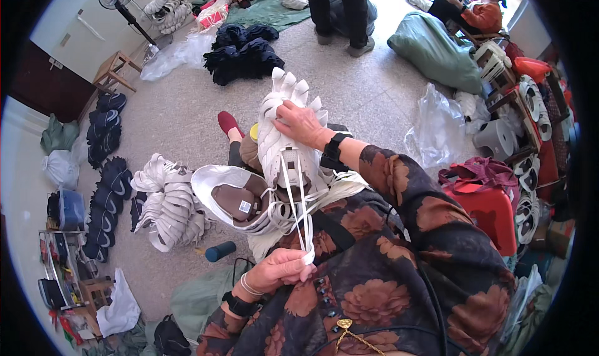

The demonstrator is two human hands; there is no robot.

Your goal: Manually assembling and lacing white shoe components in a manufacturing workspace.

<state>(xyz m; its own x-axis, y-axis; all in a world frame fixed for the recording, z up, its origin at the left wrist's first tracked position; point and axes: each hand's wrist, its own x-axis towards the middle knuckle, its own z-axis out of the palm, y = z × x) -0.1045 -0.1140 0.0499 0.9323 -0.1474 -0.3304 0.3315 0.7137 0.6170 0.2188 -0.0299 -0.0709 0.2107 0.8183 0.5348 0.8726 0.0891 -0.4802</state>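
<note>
My left hand (284,271) is closed, pinching the ends of a white shoelace (301,216) low in front of my body. The lace runs taut upward to a white shoe upper (288,169) in my lap, passing through its front. My right hand (302,124) grips the far part of the stacked white uppers (293,94), its fingers curled over them. To the left of the laced upper, and touching it, rests another white upper with a brown inside (240,197) and a small white label. A bunch of loose white laces (340,187) lies across my lap.
Stacked white uppers (171,200) lie on the floor at left, beside rows of dark uppers (109,200). Ahead sits a dark pile (240,53), with a standing person (343,13) beyond. On the right are a green sack (433,50), clear plastic (437,128) and a red stool (483,216).
</note>
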